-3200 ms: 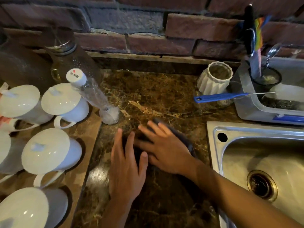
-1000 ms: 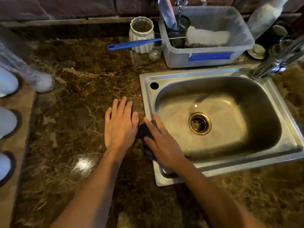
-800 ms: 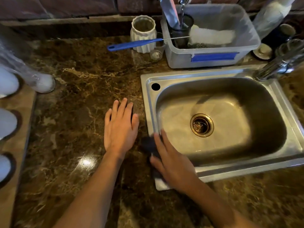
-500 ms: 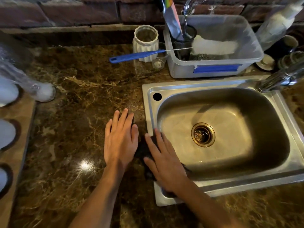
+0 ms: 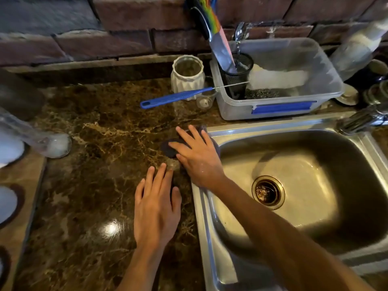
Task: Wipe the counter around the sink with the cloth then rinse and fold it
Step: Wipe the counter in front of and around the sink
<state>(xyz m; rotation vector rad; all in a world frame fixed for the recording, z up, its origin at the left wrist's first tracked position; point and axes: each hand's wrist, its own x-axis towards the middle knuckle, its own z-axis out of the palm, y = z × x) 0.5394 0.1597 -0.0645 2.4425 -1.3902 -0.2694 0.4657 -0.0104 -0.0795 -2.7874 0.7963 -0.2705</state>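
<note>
- While the right hand (image 5: 198,158) lies flat with its fingers spread and straight, it presses the dark, crumpled cleaning cloth (image 5: 168,148) onto the brown veined marble counter (image 5: 100,164), right at the upper left corner of the stainless steel sink (image 5: 315,185).
- The cloth shows only in part (most of it sits under the palm and fingers), with a dark edge sticking out to the left of the fingertips and a bit past them towards the sink rim.
- The left hand (image 5: 156,208) rests palm down on the counter just beside the sink's left rim, fingers straight and close together, holding nothing; its fingertips are near the right hand's heel.
- Behind the sink stands a clear plastic tub with a blue handle strip (image 5: 279,101), holding a black mesh utensil cup (image 5: 239,72).
- A blue-handled bottle brush (image 5: 176,97) lies across from the tub's rim, passing in front of a white ribbed ceramic jar (image 5: 187,76).
- A clear plastic bottle (image 5: 39,139) lies tilted at the counter's left edge.
</note>
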